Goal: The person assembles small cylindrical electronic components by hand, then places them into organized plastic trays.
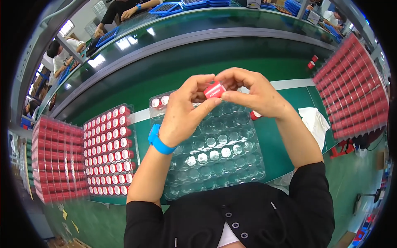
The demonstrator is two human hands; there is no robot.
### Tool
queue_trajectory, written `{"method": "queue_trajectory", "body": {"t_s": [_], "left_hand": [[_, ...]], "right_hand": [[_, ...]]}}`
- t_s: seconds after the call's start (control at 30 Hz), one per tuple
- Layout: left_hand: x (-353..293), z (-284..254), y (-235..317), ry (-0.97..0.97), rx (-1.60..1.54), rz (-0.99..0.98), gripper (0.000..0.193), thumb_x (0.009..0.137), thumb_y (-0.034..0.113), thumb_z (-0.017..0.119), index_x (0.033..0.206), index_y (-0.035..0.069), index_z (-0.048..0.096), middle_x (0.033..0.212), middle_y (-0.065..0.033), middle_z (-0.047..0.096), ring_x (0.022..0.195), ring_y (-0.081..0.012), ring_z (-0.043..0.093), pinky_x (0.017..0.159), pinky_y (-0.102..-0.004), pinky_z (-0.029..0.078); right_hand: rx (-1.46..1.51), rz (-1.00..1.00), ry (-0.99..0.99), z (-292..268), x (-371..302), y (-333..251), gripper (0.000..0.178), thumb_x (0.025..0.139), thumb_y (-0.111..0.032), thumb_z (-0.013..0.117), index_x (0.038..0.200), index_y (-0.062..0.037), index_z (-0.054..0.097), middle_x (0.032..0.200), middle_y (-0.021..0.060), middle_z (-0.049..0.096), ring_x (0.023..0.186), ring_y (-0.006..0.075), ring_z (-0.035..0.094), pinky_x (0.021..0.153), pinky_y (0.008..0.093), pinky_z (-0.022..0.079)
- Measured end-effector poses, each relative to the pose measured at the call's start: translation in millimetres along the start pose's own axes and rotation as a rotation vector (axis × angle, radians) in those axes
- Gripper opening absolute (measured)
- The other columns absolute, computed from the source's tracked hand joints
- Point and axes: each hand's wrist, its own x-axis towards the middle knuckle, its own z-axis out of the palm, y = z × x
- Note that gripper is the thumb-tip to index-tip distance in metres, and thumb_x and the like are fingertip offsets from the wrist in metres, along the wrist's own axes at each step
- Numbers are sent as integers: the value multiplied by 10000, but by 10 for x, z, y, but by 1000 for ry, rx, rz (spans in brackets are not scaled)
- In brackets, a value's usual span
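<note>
A short red battery [214, 89] with light lettering is held up above the bench between my two hands. My left hand [182, 109], with a blue band on its wrist, pinches it from the left with thumb and fingers. From the other side, the thumb and curled fingers of my right hand [257, 96] close on its right end. Below them lies a clear plastic tray [206, 170] with round pockets, mostly unfilled. A few red batteries [160, 101] with white ends sit in its far left corner. Another red battery [255, 115] is next to the tray, under my right wrist.
Left of me lies a tray filled with red batteries [107, 151], beside a tall stack of filled trays [58, 161]. Another stack [356, 89] stands at the right, near a white cloth [315, 126]. Loose batteries [311, 65] lie far right. Co-workers sit beyond the metal-edged line [198, 44].
</note>
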Motion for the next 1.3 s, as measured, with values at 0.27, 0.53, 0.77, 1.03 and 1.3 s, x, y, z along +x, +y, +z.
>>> {"method": "queue_trajectory", "body": {"t_s": [0.27, 0.53, 0.77, 1.03, 1.3], "left_hand": [[-29, -390, 152, 388, -272, 117, 376, 906, 74, 731, 1243, -16, 590, 1127, -102, 663, 963, -148, 665, 859, -280, 549], [-147, -490, 112, 401, -236, 82, 388, 907, 80, 733, 1251, -21, 585, 1135, -105, 653, 963, -140, 653, 857, -278, 546], [-131, -510, 120, 378, -230, 69, 379, 910, 69, 725, 1249, -26, 584, 1134, -102, 655, 959, -134, 651, 858, -274, 546], [-89, -495, 28, 388, -208, 51, 385, 902, 72, 737, 1249, -13, 594, 1128, -94, 661, 965, -134, 650, 850, -266, 542], [-94, -543, -22, 312, -226, -22, 399, 917, 133, 727, 1283, 8, 630, 1095, -75, 676, 920, -120, 636, 853, -261, 506]], "right_hand": [[-624, 4, 118, -122, 31, 606, 334, 888, -181, 698, 1199, -64, 665, 1106, 108, 658, 1061, 271, 628, 904, 385, 511], [-857, -24, 42, 401, 429, 881, 188, 905, -236, 655, 945, -66, 724, 950, 127, 606, 952, 330, 602, 848, 445, 497], [-877, 35, 75, 446, 512, 929, 214, 901, -256, 625, 890, -56, 700, 927, 148, 627, 902, 347, 627, 817, 453, 507], [-759, 158, 89, 389, 506, 863, 242, 909, -268, 620, 929, -30, 662, 929, 156, 654, 883, 334, 647, 801, 448, 507], [-637, 214, 106, -535, -656, 510, 354, 853, -147, 705, 1190, -58, 641, 1057, 101, 644, 939, 241, 624, 872, 356, 503]]}}
